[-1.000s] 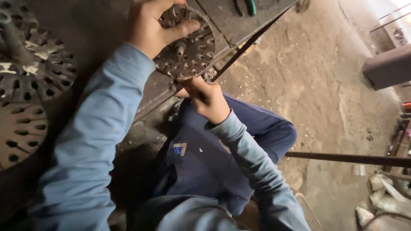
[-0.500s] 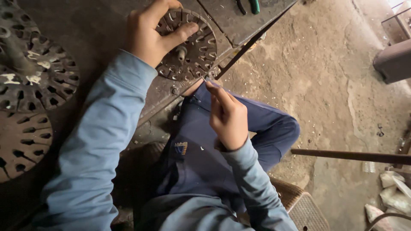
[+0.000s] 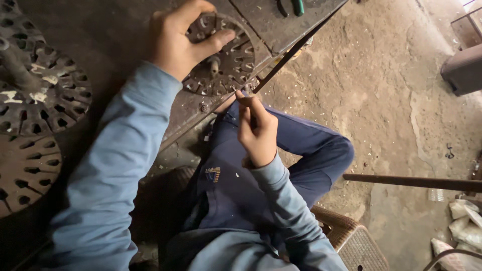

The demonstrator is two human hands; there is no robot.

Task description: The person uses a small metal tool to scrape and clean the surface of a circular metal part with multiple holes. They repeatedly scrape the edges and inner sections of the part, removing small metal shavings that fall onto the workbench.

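A round dark metal disc with slots and a centre stud lies on the edge of a rusty bench. My left hand grips it, fingers over the far rim and thumb across its top. My right hand is just below the disc's near rim, above my lap. Its fingers point up and are pinched on a small dark metal piece, too small to make out.
More slotted discs lie stacked at the left, with another below. Green-handled pliers rest on a metal plate. A thin rod leans off the bench. A bar, a woven stool and sacks are on the dirt floor.
My right hand drew back from under the disc's rim and turned its pinched fingers upward. My left hand kept its hold, thumb sliding a little across the disc.
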